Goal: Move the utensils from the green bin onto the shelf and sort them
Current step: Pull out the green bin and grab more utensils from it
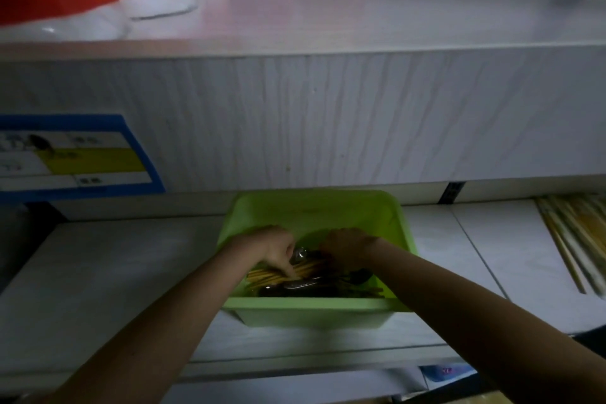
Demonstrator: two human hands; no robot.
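While one pile of chopsticks [572, 236] already lies far right on the shelf [442, 239], the green bin [314, 210] mid-shelf still holds plenty: wooden sticks [278, 274], metal spoons [301, 284]. Left hand [273, 248] pinches at the sticks; right hand [347, 246] curls into the heap, grip hidden. Most sorting's left, I'd guess.

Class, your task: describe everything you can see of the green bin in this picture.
The green bin is a light-green rectangular tub that looks like plastic, with rounded corners, a flat rim and walls that taper downward. It sits upright and uncovered on the white lower shelf. Inside, wooden chopsticks lie jumbled with darker, shiny utensils. The left hand and right hand reach into it from above; what they hold is unclear in the dim light.
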